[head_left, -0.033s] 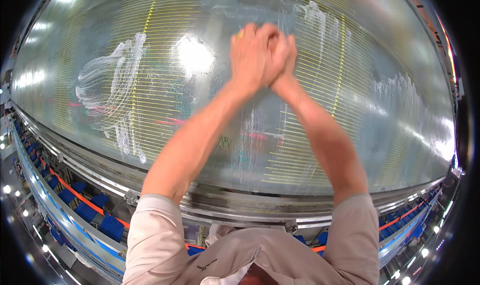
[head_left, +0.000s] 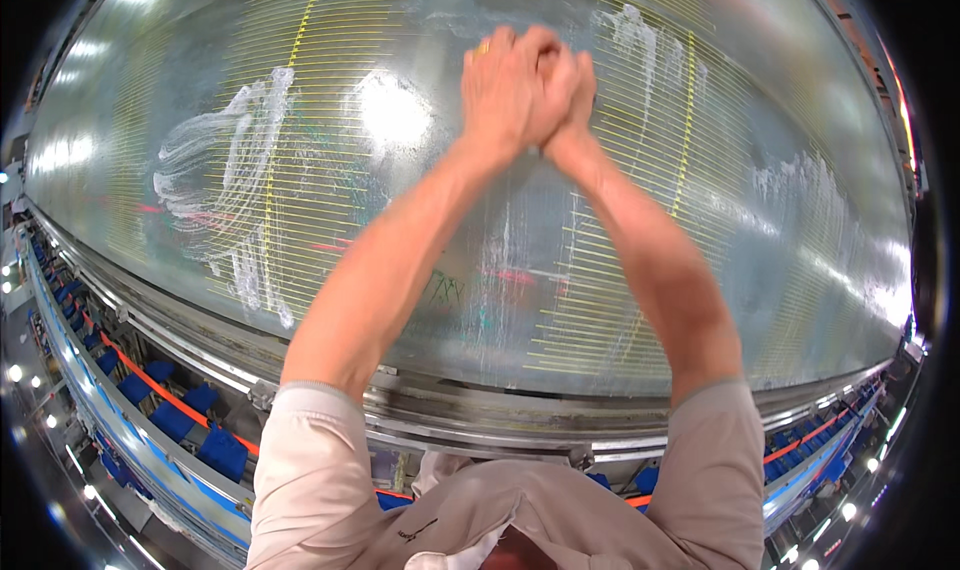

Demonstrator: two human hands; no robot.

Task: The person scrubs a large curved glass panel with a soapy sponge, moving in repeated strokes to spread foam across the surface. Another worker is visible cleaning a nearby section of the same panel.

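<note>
My left hand (head_left: pixel 500 95), with a yellow ring, and my right hand (head_left: pixel 568 105) are closed and bunched together over a large metallic panel (head_left: pixel 800 230) ruled with fine yellow lines. The fingers are curled; whatever may be beneath them is hidden. Both forearms reach up from the lower edge. White streaky smears (head_left: pixel 230 160) lie on the panel left of my hands, with more at upper right. Red and green marks show near the middle.
A metal rail (head_left: pixel 200 347) runs along the panel's near edge. Beyond it, at lower left and right, are blue pieces (head_left: pixel 225 448) and orange strips (head_left: pixel 170 400) along metal framework. Bright reflections fall on the panel.
Both hands have slid a short way up across the panel, away from my body, still bunched together. The forearms have moved with them.
</note>
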